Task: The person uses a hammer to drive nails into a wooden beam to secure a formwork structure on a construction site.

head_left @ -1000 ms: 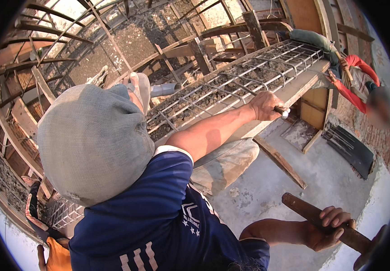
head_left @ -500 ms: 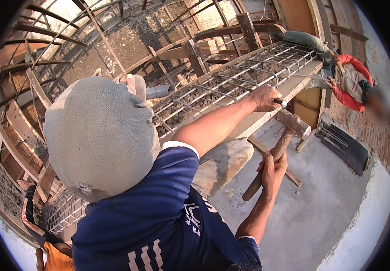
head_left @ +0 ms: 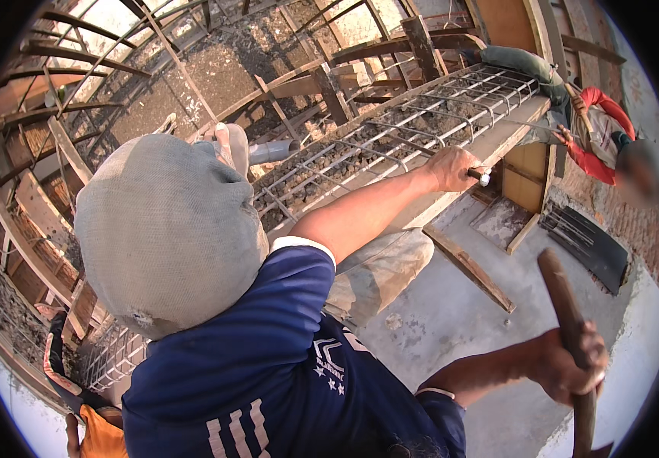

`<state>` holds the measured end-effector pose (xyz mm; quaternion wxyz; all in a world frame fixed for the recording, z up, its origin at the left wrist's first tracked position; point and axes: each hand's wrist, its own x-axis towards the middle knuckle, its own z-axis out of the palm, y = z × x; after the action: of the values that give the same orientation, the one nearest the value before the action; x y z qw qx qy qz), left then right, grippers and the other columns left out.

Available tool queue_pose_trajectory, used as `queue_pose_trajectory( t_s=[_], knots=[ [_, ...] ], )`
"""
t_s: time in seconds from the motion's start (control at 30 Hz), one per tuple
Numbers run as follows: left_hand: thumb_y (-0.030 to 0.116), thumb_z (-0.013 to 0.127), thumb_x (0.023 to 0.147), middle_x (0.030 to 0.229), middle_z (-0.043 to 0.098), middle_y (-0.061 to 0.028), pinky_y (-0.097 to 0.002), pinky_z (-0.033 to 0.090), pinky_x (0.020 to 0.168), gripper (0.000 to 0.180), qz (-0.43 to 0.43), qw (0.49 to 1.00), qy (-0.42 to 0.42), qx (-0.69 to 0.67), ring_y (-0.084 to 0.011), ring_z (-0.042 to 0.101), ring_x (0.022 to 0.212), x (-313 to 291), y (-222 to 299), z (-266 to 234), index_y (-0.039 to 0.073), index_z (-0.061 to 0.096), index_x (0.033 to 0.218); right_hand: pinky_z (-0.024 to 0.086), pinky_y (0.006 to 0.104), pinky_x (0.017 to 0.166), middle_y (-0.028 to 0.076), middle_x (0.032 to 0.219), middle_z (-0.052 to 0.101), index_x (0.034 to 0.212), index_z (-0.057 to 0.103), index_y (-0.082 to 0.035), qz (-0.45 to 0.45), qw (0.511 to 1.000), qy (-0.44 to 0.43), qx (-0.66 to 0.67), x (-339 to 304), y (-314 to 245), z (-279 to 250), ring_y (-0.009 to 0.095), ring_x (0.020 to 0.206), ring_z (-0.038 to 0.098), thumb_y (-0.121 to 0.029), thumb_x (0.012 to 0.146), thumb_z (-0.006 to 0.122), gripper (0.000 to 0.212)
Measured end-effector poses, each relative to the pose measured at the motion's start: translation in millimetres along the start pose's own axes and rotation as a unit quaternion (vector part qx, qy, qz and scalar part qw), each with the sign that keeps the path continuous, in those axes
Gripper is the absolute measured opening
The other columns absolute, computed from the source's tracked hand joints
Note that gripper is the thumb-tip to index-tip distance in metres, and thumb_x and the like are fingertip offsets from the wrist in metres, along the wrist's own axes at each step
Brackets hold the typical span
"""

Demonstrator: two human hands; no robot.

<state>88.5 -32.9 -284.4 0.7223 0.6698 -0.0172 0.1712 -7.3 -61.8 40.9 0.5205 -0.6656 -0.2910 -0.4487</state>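
Observation:
My left hand [head_left: 451, 169] is closed around a short metal rod [head_left: 483, 177] with a bright, battered end. It is held at the edge of a long beam form, by a cage of steel reinforcing bars [head_left: 390, 141]. Low on the right, my right hand [head_left: 570, 365] grips the wooden handle of a hammer [head_left: 562, 301]. The handle's free end points up; the hammer's head lies at the picture's lower rim and is mostly cut off. My bent knee in grey cloth [head_left: 169, 229] fills the left middle and hides part of the cage.
A co-worker in red sleeves [head_left: 600, 114] holds a stick at the beam's far end. Another person in orange [head_left: 102, 433] is at lower left. Timber framing [head_left: 337, 95] stands behind the beam. A loose plank [head_left: 470, 267] and a dark sheet [head_left: 585, 248] lie below.
My right hand has swung the hammer away from the rod, down and to the right. My left hand keeps its hold on the rod, almost in the same place.

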Motion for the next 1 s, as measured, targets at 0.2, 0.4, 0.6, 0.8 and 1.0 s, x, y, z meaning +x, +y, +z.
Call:
queue_pose_trajectory(
  t_s=[0.2,0.4,0.6,0.8,1.0],
  knots=[
    [0.022,0.065,0.083,0.072,0.064,-0.0181,-0.0441,0.047,0.06,0.018,0.069,0.996,-0.013,0.064,-0.0377,0.063,0.067,-12,-41,8,0.007,0.061,0.075,0.045,0.0281,0.047,0.006,0.069,0.054,0.098,0.049,0.001,0.601,0.631,-0.428,-0.239,-123,32,-57,0.012,0.05,0.052,-0.004,0.087,0.061,0.017],
    [0.029,0.058,0.086,0.071,0.063,-0.0199,-0.0479,0.05,0.061,0.027,0.014,0.998,0.058,-0.015,-0.0395,0.064,0.07,-20,-24,11,0.006,0.061,0.072,0.042,0.0279,0.056,0.005,0.071,0.044,0.097,0.054,0.0,0.221,0.943,-0.221,-0.112,49,-36,-22,0.012,0.056,0.041,-0.009,0.095,0.053,0.009],
    [0.026,0.061,0.084,0.073,0.065,-0.0171,-0.0467,0.051,0.064,0.023,-0.066,0.998,0.016,0.011,-0.0391,0.065,0.071,-17,-3,11,0.007,0.063,0.072,0.046,0.0403,0.063,0.005,0.062,0.041,0.082,0.046,-0.005,0.028,0.999,-0.043,-0.01,31,-27,-21,0.019,0.055,0.042,-0.009,0.084,0.053,0.009],
    [0.037,0.063,0.089,0.069,0.06,-0.0208,-0.0456,0.045,0.057,0.034,-0.074,0.997,0.026,0.012,-0.0391,0.06,0.064,-25,-12,0,0.005,0.064,0.077,0.046,0.0287,0.043,0.006,0.064,0.055,0.087,0.05,-0.001,0.645,0.582,-0.425,-0.252,-170,30,-87,0.014,0.045,0.052,-0.003,0.083,0.056,0.008],
    [0.036,0.057,0.095,0.065,0.059,-0.0201,-0.0475,0.044,0.057,0.042,-0.06,0.996,0.06,-0.036,-0.0411,0.056,0.059,-20,-12,11,0.004,0.059,0.069,0.042,0.026,0.048,0.006,0.067,0.049,0.095,0.051,0.002,0.371,0.873,-0.28,-0.148,-10,-31,-38,0.012,0.051,0.045,-0.008,0.089,0.058,0.013]
  ],
)
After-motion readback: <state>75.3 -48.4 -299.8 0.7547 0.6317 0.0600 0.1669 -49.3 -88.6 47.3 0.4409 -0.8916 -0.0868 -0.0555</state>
